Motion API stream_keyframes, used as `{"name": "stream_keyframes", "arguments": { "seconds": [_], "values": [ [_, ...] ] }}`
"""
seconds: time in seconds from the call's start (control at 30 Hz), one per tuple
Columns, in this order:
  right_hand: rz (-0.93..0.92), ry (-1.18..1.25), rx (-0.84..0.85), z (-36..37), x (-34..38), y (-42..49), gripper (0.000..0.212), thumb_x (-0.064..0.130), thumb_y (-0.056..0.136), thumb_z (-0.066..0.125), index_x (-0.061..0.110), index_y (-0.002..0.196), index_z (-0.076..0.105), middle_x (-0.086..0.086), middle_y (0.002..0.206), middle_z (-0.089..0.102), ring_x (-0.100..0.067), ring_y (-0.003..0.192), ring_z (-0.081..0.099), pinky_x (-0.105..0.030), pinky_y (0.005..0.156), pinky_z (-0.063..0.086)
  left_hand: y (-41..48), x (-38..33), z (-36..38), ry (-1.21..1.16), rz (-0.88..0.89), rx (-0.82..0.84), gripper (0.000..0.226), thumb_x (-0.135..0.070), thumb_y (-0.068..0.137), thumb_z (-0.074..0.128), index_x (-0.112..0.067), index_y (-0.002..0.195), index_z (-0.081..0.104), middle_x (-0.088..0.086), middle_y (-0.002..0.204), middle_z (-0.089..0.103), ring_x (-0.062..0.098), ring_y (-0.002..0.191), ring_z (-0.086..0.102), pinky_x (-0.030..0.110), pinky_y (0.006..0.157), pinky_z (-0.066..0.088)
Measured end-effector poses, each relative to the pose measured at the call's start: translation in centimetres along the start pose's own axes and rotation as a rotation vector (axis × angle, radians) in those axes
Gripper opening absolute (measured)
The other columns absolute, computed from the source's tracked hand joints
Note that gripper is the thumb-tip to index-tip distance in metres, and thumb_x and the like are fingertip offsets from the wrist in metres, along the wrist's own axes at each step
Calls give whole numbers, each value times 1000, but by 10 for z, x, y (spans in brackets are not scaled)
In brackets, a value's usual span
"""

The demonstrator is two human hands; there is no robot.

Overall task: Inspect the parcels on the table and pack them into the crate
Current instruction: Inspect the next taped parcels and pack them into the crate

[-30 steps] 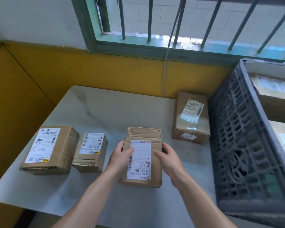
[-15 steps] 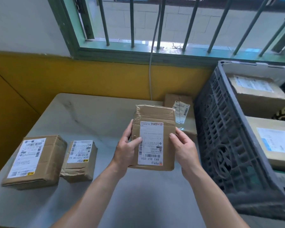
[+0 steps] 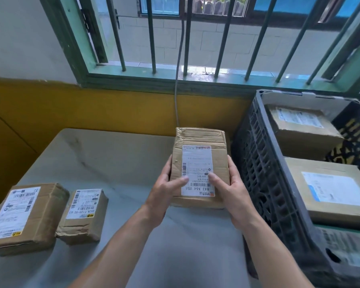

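A brown cardboard parcel (image 3: 200, 146) with a white shipping label is lifted above the table, label facing me. My left hand (image 3: 166, 192) grips its left edge with the thumb on the label. My right hand (image 3: 231, 190) grips its right edge, thumb also on the label. Just to the right stands the dark plastic crate (image 3: 264, 175), with two labelled parcels (image 3: 303, 125) (image 3: 337, 190) inside. Two more parcels, a large one (image 3: 27, 215) and a small one (image 3: 85, 213), lie on the grey table (image 3: 116, 161) at the left.
A yellow and white wall with a barred green window (image 3: 187, 80) runs behind the table. A grey cable (image 3: 178, 80) hangs down from the window to the table's back edge. The held parcel hides the table area behind it.
Both hands have lifted the parcel off the table and carried it up and to the right, closer to the crate. The parcel that stood near the crate is now hidden behind it.
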State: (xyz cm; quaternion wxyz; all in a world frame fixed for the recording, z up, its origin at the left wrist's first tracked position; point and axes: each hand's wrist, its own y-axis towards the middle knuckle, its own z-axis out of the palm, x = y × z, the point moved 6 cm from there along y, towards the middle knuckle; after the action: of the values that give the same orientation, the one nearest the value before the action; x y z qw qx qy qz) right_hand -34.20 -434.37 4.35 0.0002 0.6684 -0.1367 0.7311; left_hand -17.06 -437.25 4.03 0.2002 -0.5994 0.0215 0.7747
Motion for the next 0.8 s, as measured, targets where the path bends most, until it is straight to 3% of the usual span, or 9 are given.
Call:
{"name": "stream_keyframes", "arguments": {
  "seconds": [0.07, 0.17, 0.3, 0.37, 0.47, 0.53, 0.63, 0.8],
  "values": [
    [-15, 22, -3, -4, 3, 1, 68, 13, 97, 69, 42, 150, 39, 13, 119, 76, -11, 110, 73, -25, 83, 61, 2, 3, 6, 9, -3, 59, 84, -7, 81, 66, -30, 156, 35, 8, 136, 69, 32, 125, 66, 43, 103, 56],
    [-22, 32, -3, -10, 8, 4, 68, 15, 97, 68, 40, 154, 38, 9, 125, 74, -14, 115, 71, -38, 97, 59, 7, 4, 12, 49, 5, 25, 91, -7, 82, 69, -30, 160, 29, 5, 136, 70, 29, 125, 67, 35, 100, 58],
    [-34, 34, -20, -19, 10, 8, 74, 19, 97, 69, 41, 157, 33, 9, 127, 73, -15, 116, 71, -44, 101, 57, 16, -1, 18, 59, 23, -87, 66, -11, 103, 60, -33, 159, 34, -6, 133, 71, 16, 121, 69, 32, 101, 57],
    [-46, 46, -27, -21, 11, 10, 73, 16, 97, 68, 40, 157, 35, 9, 127, 73, -16, 116, 71, -42, 98, 59, 21, -4, 20, 53, -3, -102, 61, -20, 104, 59, -38, 157, 35, -6, 133, 71, 16, 120, 69, 36, 101, 56],
    [-46, 91, -24, -21, 12, 12, 70, 10, 98, 65, 39, 155, 37, 5, 128, 72, -15, 114, 72, -34, 91, 62, 27, -8, 21, 71, -63, -104, 79, -45, 88, 69, -44, 158, 30, -6, 129, 73, 19, 118, 71, 48, 108, 52],
    [-37, 103, -33, -20, 11, 13, 68, 9, 98, 65, 38, 155, 39, 4, 129, 71, -15, 113, 72, -34, 91, 62, 28, -9, 19, 78, -88, -104, 78, -49, 87, 69, -42, 157, 34, -5, 126, 75, 20, 117, 71, 50, 107, 53],
    [-9, 87, -51, -14, 11, 18, 58, 21, 100, 64, 38, 152, 43, 6, 127, 72, -15, 110, 73, -44, 94, 61, 27, -10, 17, 72, -55, -109, 55, -31, 104, 60, -36, 155, 39, -2, 127, 74, 21, 116, 72, 45, 101, 57],
    [33, 20, -24, -10, 16, 24, 49, 46, 96, 64, 37, 143, 52, 5, 118, 77, -17, 105, 76, -54, 93, 60, 22, -13, 14, 71, -38, -92, 54, -28, 106, 53, -38, 156, 36, -3, 131, 72, 21, 119, 70, 48, 105, 54]
  ]
}}
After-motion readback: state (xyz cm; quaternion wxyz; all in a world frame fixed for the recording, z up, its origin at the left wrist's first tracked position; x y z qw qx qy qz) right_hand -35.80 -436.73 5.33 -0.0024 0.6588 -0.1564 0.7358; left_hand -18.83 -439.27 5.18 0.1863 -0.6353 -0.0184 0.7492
